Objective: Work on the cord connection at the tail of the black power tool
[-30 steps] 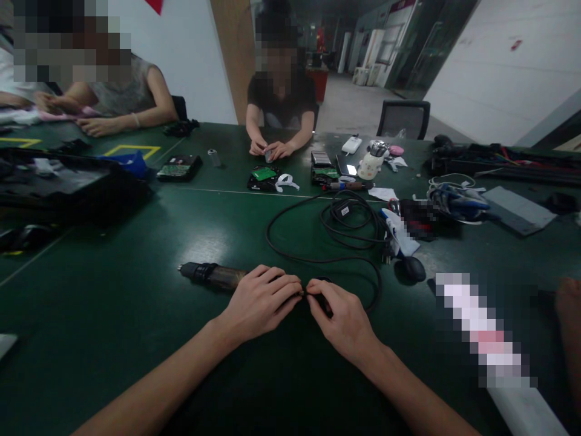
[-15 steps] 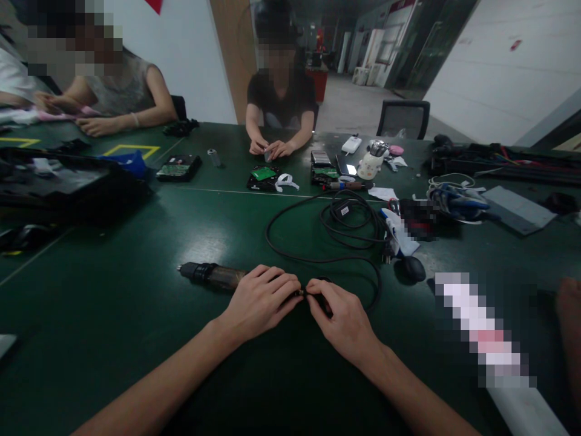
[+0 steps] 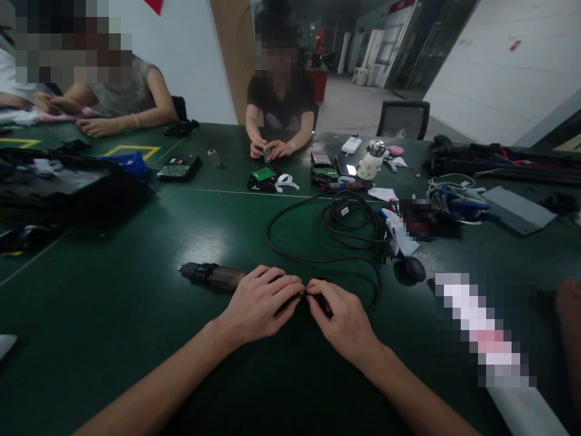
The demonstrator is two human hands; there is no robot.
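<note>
My left hand (image 3: 261, 303) is curled over the rear end of a dark cylindrical power tool (image 3: 211, 275) that lies on the green table (image 3: 136, 254), tip pointing left. My right hand (image 3: 338, 315) pinches the end of a black cable (image 3: 318, 257) right at the tool's rear, its fingertips touching those of my left hand. The joint between tool and cable is hidden under my fingers. The cable loops away to the right and back into a coil (image 3: 351, 221).
Across the table a person (image 3: 281, 115) handles a small part; another person (image 3: 113, 100) sits at the far left. Circuit boards (image 3: 263, 175), a black mouse (image 3: 413, 267), a wire bundle (image 3: 454, 200), a black case (image 3: 68, 188) and an empty chair (image 3: 403, 118) surround the spot.
Almost nothing has moved; my fingertips have shifted slightly at the point where the cable meets the tool.
</note>
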